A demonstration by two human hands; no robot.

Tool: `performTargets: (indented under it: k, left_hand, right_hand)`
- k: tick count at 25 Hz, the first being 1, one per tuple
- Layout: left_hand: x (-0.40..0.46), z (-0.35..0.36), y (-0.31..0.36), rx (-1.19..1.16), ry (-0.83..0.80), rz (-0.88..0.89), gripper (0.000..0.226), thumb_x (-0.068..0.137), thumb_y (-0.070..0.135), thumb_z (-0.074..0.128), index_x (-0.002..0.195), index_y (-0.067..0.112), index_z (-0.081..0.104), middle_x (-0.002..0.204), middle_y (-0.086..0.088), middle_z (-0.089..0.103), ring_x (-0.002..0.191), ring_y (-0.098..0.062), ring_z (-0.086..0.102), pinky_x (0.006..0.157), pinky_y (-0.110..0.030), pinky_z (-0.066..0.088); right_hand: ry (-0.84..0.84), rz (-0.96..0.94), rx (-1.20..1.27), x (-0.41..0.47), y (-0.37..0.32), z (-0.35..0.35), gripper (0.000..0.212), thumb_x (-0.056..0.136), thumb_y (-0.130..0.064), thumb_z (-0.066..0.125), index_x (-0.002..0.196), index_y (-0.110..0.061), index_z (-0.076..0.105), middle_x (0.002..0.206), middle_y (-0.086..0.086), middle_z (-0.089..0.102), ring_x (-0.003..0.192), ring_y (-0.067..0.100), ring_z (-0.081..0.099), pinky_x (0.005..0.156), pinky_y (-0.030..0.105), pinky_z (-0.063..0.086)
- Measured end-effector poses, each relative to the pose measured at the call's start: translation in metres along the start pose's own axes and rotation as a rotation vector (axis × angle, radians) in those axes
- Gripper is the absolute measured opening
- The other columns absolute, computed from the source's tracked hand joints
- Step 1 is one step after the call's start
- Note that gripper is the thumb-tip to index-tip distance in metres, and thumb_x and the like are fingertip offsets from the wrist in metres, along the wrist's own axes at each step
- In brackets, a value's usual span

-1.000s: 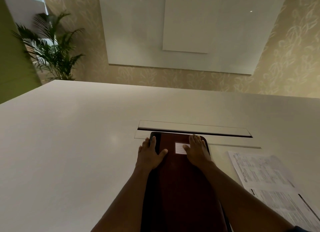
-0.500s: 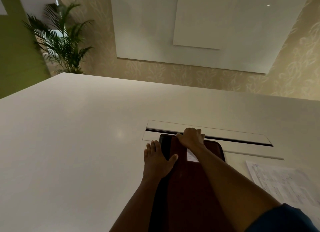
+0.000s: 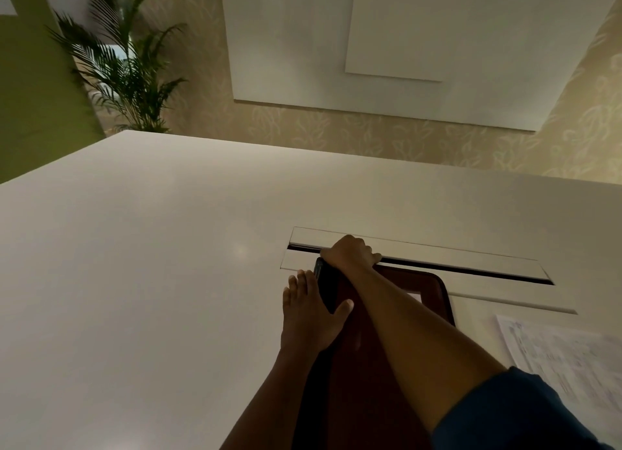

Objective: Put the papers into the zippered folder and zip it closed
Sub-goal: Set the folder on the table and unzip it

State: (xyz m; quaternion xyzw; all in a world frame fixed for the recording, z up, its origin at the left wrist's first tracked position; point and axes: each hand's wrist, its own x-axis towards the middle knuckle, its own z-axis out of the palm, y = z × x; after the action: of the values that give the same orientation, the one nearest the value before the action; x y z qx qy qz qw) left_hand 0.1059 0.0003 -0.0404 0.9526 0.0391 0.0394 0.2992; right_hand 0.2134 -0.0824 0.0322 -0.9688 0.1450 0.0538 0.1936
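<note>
Maroon folder [image 3: 397,365] lies under both arms; right hand [image 3: 350,251] grips its far-left corner; left hand [image 3: 311,315] presses flat.

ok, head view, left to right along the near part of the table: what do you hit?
Bare table → left hand resting flat on the folder's left edge → dark red zippered folder → papers lying on the table at the right edge.
</note>
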Motion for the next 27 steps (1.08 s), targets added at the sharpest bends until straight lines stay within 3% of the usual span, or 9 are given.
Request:
performTargets:
  k: [3,9,15,22,27]
  left_hand:
    - [0.001,0.001,0.001,0.016,-0.002,0.000,0.108,0.078,0.079,0.038,0.154,0.015,-0.003,0.164,-0.010,-0.002,0.151,-0.026,-0.007,0.118,-0.039,-0.004]
    - [0.000,0.001,0.001,0.017,0.008,-0.005,0.107,0.078,0.080,0.038,0.154,0.016,-0.004,0.164,-0.009,-0.003,0.151,-0.025,-0.007,0.117,-0.036,-0.007]
    - [-0.002,0.000,0.001,0.026,0.013,-0.003,0.107,0.078,0.080,0.037,0.154,0.016,-0.004,0.164,-0.008,-0.002,0.151,-0.024,-0.007,0.116,-0.035,-0.008]
    - [-0.001,0.000,0.001,0.026,0.008,-0.002,0.107,0.079,0.079,0.040,0.154,0.014,-0.002,0.164,-0.009,0.000,0.151,-0.025,-0.005,0.117,-0.036,-0.006]
    - [-0.001,0.000,0.000,0.018,0.002,0.000,0.108,0.078,0.080,0.040,0.154,0.014,0.000,0.164,-0.010,0.001,0.151,-0.025,-0.004,0.118,-0.037,-0.005]
  right_hand:
    - [-0.105,0.033,0.008,0.007,-0.007,-0.005,0.046,0.076,-0.039,0.064,0.114,-0.014,0.059,0.116,0.007,0.058,0.112,0.034,0.054,0.101,0.054,0.034]
    - [-0.238,0.039,0.032,0.023,-0.014,-0.010,0.025,0.066,-0.026,0.070,0.078,-0.010,0.054,0.095,0.008,0.058,0.092,0.030,0.060,0.097,0.046,0.046]
    - [-0.187,0.030,0.031,0.037,-0.004,-0.005,0.021,0.069,-0.021,0.070,0.072,-0.009,0.052,0.080,0.006,0.058,0.080,0.027,0.061,0.095,0.044,0.048]
    - [-0.103,0.107,-0.006,0.035,0.036,-0.022,0.015,0.076,-0.020,0.063,0.073,-0.013,0.050,0.075,0.004,0.053,0.066,0.023,0.047,0.088,0.041,0.035]
    - [-0.057,0.162,0.006,0.038,0.074,-0.037,0.020,0.078,-0.020,0.064,0.073,-0.011,0.047,0.073,0.005,0.048,0.081,0.025,0.050,0.092,0.040,0.035]
